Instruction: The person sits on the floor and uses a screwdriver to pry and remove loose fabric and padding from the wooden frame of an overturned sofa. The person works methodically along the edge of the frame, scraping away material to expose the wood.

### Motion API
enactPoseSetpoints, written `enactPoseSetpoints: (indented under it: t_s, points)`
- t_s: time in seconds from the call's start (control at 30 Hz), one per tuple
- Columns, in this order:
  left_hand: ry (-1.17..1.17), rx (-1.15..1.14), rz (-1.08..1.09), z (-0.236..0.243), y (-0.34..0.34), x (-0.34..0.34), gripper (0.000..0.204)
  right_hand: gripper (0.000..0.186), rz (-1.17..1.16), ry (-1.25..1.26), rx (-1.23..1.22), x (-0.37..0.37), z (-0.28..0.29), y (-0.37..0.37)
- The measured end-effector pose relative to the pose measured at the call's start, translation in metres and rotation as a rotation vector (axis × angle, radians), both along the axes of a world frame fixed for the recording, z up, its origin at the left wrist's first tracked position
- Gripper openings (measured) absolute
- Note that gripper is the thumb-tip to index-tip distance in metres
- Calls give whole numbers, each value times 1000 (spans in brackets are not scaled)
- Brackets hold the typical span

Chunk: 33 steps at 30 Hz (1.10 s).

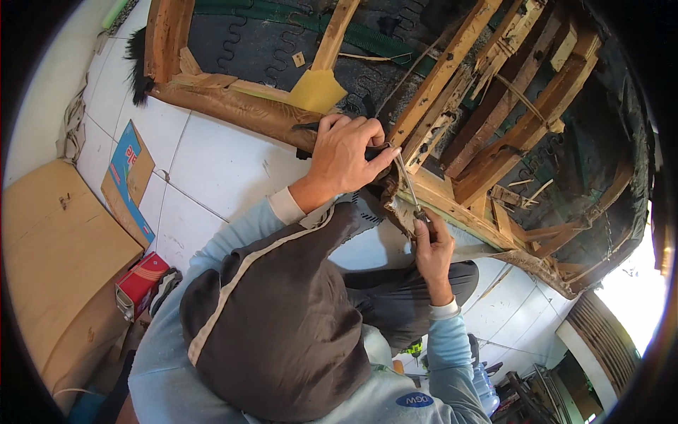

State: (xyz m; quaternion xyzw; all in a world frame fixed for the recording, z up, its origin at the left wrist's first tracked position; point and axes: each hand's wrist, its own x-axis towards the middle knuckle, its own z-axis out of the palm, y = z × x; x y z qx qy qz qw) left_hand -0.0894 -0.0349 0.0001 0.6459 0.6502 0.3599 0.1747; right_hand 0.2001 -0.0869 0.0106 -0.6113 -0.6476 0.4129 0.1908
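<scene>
A wooden sofa frame (432,83), stripped of its covering in places, lies across the far side. My left hand (345,154) rests at its near edge, closed around a dark-handled tool (305,127) that looks like pliers; most of it is hidden under the fingers. My right hand (433,251) grips the handle of a screwdriver (408,179). Its thin shaft slants up and left, the tip beside my left thumb at the corner of the frame. Below that corner hangs torn brown covering (404,212). Brown patterned covering (240,106) wraps the rail to the left.
Zigzag springs (233,35) and dark cloth show inside the frame, with splintered wood strips (526,194) at right. On the white tiled floor (201,152) lie a blue-and-brown cardboard piece (127,180) and a red box (143,283). A large cardboard sheet (63,247) stands at left.
</scene>
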Motion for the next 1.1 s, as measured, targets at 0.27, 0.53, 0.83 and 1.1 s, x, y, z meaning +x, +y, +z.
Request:
enactPoseSetpoints:
  t_s: [0.27, 0.53, 0.83, 1.1]
  points:
    - [-27, -30, -63, -1, -2, -4, 26, 32, 253, -202, 395, 27, 42, 52]
    - [-66, -49, -62, -2, -5, -7, 27, 36, 499, -431, 440, 19, 69, 88]
    - [356, 462, 556, -31, 14, -135, 44, 29, 968, -608, 474, 0, 119, 177]
    - [283, 264, 423, -39, 34, -128, 59, 28, 842, -353, 127, 16, 87, 182]
